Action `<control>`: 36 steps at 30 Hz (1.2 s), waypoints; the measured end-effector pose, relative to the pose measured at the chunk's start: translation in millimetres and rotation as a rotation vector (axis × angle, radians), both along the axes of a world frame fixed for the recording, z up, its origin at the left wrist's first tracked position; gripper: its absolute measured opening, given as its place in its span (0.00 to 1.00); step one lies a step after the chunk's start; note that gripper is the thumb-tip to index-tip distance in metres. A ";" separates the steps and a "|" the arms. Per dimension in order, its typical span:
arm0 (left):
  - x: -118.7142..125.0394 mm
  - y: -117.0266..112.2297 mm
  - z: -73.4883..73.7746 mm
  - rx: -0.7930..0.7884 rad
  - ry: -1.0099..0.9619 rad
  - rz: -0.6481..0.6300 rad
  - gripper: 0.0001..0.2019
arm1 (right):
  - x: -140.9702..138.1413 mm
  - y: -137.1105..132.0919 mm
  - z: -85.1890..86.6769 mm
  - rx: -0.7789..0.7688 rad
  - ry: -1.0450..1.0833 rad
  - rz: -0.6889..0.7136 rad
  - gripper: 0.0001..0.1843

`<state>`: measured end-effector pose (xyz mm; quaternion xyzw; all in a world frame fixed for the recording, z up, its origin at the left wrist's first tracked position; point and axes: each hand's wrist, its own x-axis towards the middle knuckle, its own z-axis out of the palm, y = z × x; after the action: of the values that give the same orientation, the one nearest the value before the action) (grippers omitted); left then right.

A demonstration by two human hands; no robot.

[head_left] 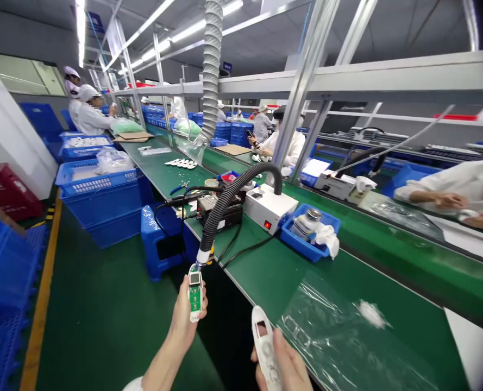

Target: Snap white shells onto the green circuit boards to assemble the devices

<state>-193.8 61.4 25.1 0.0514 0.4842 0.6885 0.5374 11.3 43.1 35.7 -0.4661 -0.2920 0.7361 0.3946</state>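
My left hand (pixel 183 315) is closed round a white casing half that carries a green circuit board (pixel 194 297) with a small square screen at its top. The casing is held upright, just under the nozzle of a black corrugated hose (pixel 217 209). Lower right, my right hand (pixel 288 361) grips a white plastic cover (pixel 265 345) with a window opening and several round button shapes. Both parts are apart from each other, in front of the bench edge. Beside my right hand, a clear plastic sheet (pixel 326 320) lies on the green bench (pixel 261 266).
A white box with a red switch (pixel 268 209) joins the hose. Near it stand a black device (pixel 225 214) and a blue tray (pixel 306 250) holding a jar and white cloth. Blue crates (pixel 102 201) and a blue stool (pixel 154 233) stand left. Co-workers sit along the line.
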 end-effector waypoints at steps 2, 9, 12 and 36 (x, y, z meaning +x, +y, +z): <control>-0.6 -4.6 0.3 -0.018 0.010 0.010 0.21 | -29.8 12.8 -4.0 -0.033 0.034 0.084 0.35; -21.3 -26.3 10.5 -0.066 0.133 0.126 0.23 | -159.2 41.0 -7.8 -0.023 0.176 0.189 0.30; -20.5 -24.8 9.7 -0.070 0.158 0.142 0.23 | -168.1 39.5 -13.1 -0.023 0.202 0.194 0.29; -2.9 -24.0 11.5 0.003 0.065 0.119 0.22 | -142.7 36.4 -16.9 0.070 0.150 0.168 0.31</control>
<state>-196.7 37.5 36.5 0.0458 0.5028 0.7178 0.4794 -131.4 79.5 18.9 -0.3695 -0.3250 0.7889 0.3683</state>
